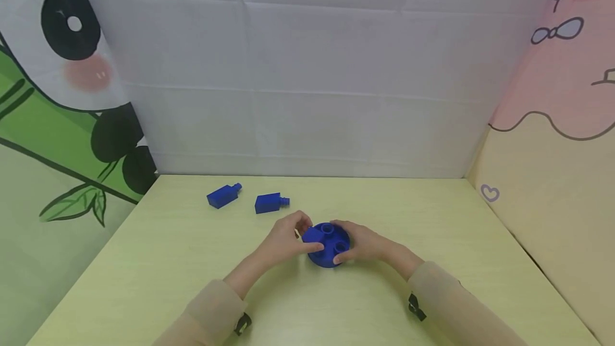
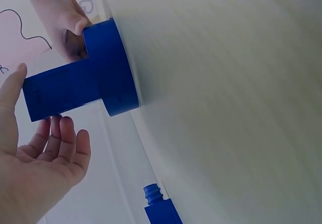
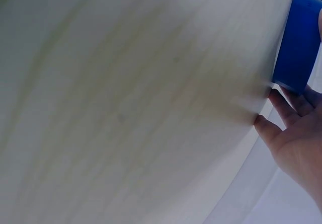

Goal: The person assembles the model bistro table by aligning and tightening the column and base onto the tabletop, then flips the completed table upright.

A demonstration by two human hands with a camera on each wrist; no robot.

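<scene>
A round blue base [image 1: 329, 261] with raised socket rings lies on the table. Out of it stands a blue rectangular block [image 2: 63, 90], its lower end hidden inside the base. My left hand [image 1: 284, 237] has its thumb on one side of the block and its fingertips on the other, pinching it lightly near the top. On the opposite side, my right hand [image 1: 363, 242] holds the base by its rim, thumb at the near edge and fingers at the far edge. Two open sockets show on the base in the head view.
Two more blue blocks with ridged necks, one at the left [image 1: 223, 196] and one closer to the base [image 1: 268, 203], lie on their sides toward the back of the table [image 1: 413, 202]. A white cloth wall [image 1: 317, 95] rises behind, with printed panels on both sides.
</scene>
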